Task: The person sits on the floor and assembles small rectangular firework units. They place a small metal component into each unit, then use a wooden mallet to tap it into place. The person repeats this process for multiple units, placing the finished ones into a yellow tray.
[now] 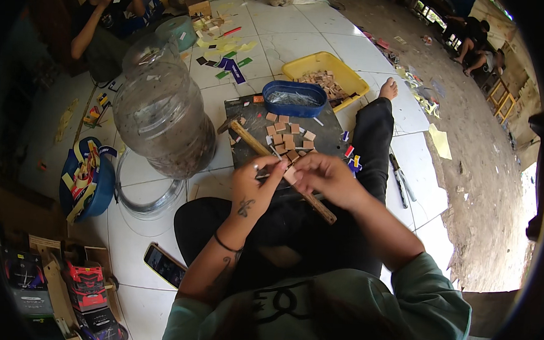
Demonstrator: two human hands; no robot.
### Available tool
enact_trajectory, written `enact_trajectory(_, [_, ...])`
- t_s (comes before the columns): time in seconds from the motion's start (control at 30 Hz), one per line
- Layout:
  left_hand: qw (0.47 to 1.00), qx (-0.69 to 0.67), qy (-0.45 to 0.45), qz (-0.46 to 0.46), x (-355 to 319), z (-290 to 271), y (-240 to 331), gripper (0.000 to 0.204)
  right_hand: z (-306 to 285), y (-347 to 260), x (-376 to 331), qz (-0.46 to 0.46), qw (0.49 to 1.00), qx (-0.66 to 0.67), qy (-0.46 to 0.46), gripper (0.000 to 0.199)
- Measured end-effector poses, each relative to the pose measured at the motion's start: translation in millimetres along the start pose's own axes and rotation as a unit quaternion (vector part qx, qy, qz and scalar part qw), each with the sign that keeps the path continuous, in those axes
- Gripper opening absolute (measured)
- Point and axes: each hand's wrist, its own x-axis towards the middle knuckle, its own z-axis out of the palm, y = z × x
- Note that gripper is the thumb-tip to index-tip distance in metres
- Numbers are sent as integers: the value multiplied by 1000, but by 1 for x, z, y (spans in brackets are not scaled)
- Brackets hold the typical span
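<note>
Wooden tile (pixel 289 173): small, light, stiff, probably easy to drop; best held by its edges. Left hand (pixel 252 190) and right hand (pixel 324 176) fingers pinching it.

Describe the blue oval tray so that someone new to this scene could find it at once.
Start at the dark work board on the white tiled floor in front of the seated person's hands. At the board's far edge sits the blue oval tray, holding thin shiny metal pieces. The yellow tray just behind it is rectangular and holds small wooden blocks instead.
</note>
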Motion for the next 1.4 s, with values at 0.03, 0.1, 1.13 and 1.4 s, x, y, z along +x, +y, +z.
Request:
enact_trajectory(0.03, [1000,6,-6,0,8,5,-4,17,-17,-3,8,41,998,-26,26,23])
enact_trajectory(0.1, [999,31,-19,-6,25,8,-17,25,-63,-9,34,36,996,-31,71,21])
enact_trajectory(1.13, [998,49,35,26,13,-15,-52,14,-118,-17,174,46,973,-168,152,18])
enact_trajectory(1.4, [973,212,46,84,-34,-20,-58,12,-38,-12,92,-44,995,-48,78,7])
